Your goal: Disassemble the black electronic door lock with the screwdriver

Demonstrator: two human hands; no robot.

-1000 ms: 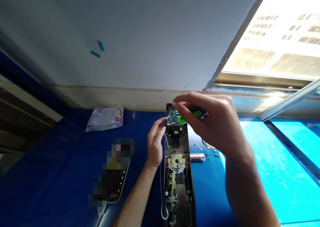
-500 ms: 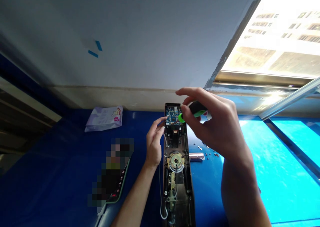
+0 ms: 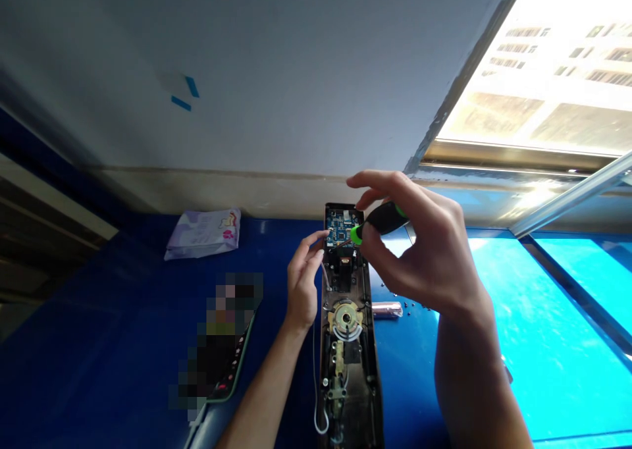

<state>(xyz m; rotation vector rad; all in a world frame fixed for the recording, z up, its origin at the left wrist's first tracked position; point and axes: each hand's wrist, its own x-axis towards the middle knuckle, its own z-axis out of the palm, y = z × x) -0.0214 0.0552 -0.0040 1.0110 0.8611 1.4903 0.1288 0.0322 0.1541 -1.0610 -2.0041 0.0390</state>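
Note:
A long, opened door-lock body [image 3: 349, 370] lies lengthwise on the blue table [image 3: 123, 343], its inner parts exposed. A blue circuit board [image 3: 338, 228] sits at its far end, a round brass part [image 3: 345, 317] in the middle. My right hand [image 3: 419, 251] is closed on a black and green screwdriver [image 3: 378, 222], whose tip points down-left at the circuit board. My left hand [image 3: 302, 281] rests against the lock's left edge, fingertips pinched near a thin wire beside the board.
A white wire loop [image 3: 318, 409] hangs off the lock's near left side. Several small screws and a pinkish cylinder [image 3: 386, 310] lie right of the lock. A pale plastic packet [image 3: 205, 233] sits at the back left. A green-edged flat panel [image 3: 232, 370] lies near left. A window frame [image 3: 543, 172] runs along the right.
My right hand has rotated slightly with the screwdriver, whose handle now shows more black and sits a little lower-left. My left hand stays at the lock's edge.

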